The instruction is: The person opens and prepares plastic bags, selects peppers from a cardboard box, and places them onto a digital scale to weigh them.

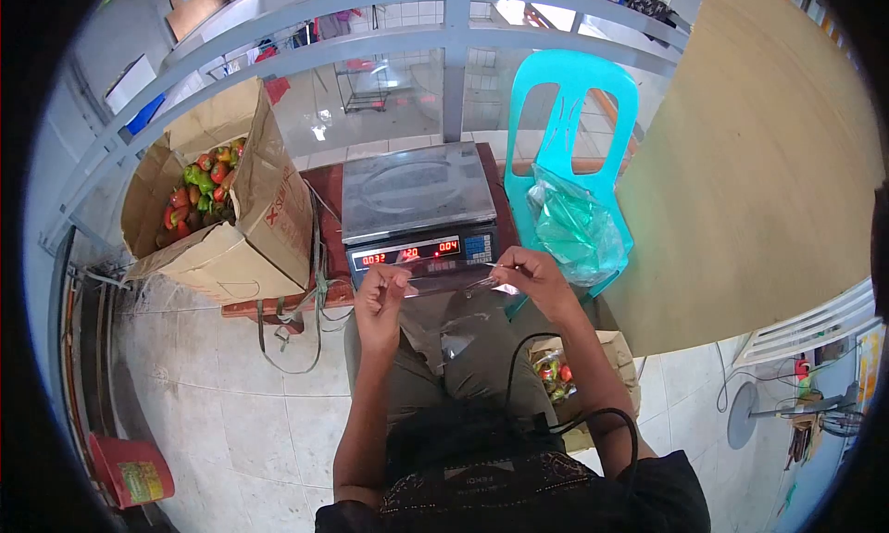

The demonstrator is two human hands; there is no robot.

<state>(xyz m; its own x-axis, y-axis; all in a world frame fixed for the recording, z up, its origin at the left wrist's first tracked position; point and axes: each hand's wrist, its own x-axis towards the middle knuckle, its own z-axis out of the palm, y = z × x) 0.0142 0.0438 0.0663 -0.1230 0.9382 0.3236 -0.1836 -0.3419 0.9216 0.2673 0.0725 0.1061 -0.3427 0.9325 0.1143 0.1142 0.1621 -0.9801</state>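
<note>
Head view: just on my side of the digital scale, I hold a clear plastic bag between both hands. My left hand is curled in, thumb tip against the forefinger, nipping one edge; my right hand pinches the other side between thumb and forefinger, its remaining fingers loosely bent. Such transparent film hides its outline, so I can't be sure whether its mouth is parted. I'd judge it nearly weightless, limp and slippery, easily torn, so the rim is best taken lightly by the fingertips. Atop the scale, the metal pan is flat and squarish; left of it a creased cardboard carton holds glossy red and green peppers, and right of it a smooth teal plastic chair bears crumpled green-tinted plastic.
</note>
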